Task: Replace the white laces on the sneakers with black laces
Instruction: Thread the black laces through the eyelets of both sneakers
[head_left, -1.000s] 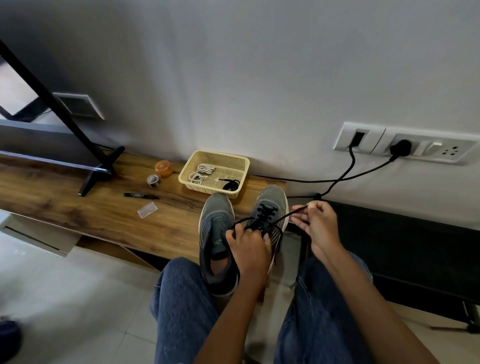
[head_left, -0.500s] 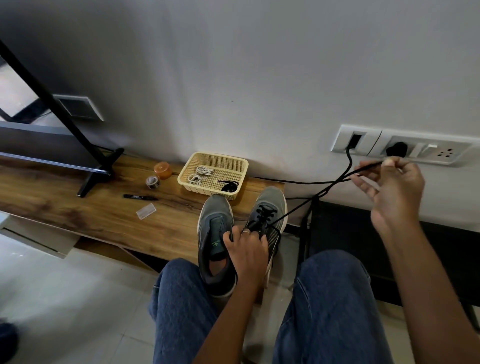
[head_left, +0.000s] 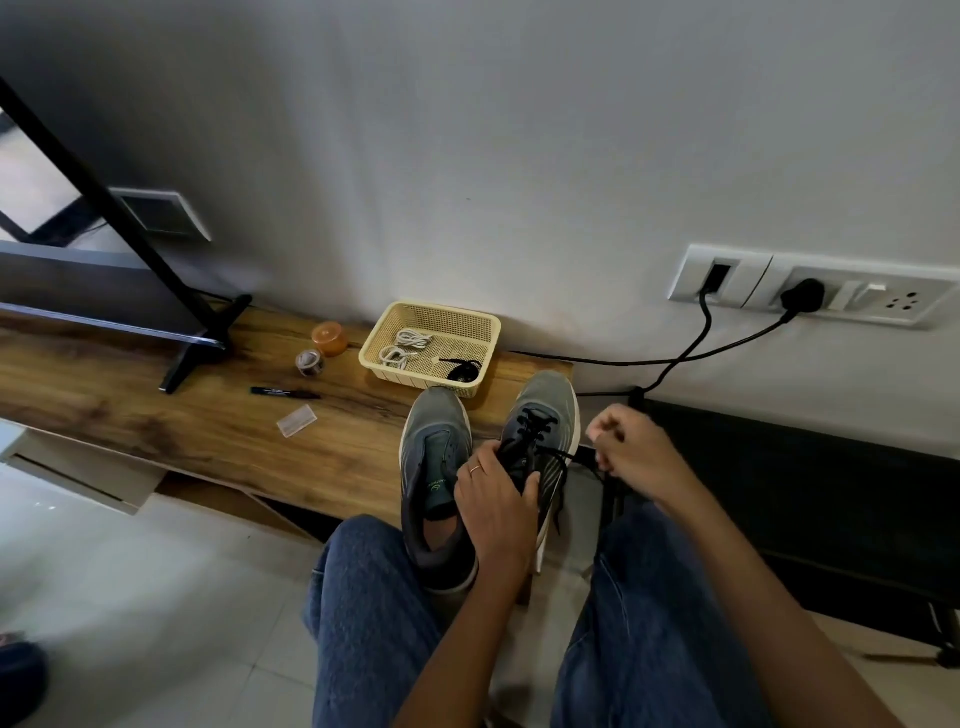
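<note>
Head view: I note two grey sneakers on the near edge of the wooden shelf (head_left: 156, 415). The left sneaker (head_left: 435, 467) carries no lace. My left hand (head_left: 496, 501) grasps the right sneaker (head_left: 550, 415) at its tongue, fingers curled over it. My right hand (head_left: 631, 454), just right of that shoe, pinches the black lace (head_left: 563, 457), already threaded through the far eyelets. Behind the shoes, the yellow basket (head_left: 488, 325) holds coiled white laces (head_left: 408, 345) and a second black lace (head_left: 462, 370).

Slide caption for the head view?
Left hand steadies right sneaker; right hand pulls black lace.
</note>
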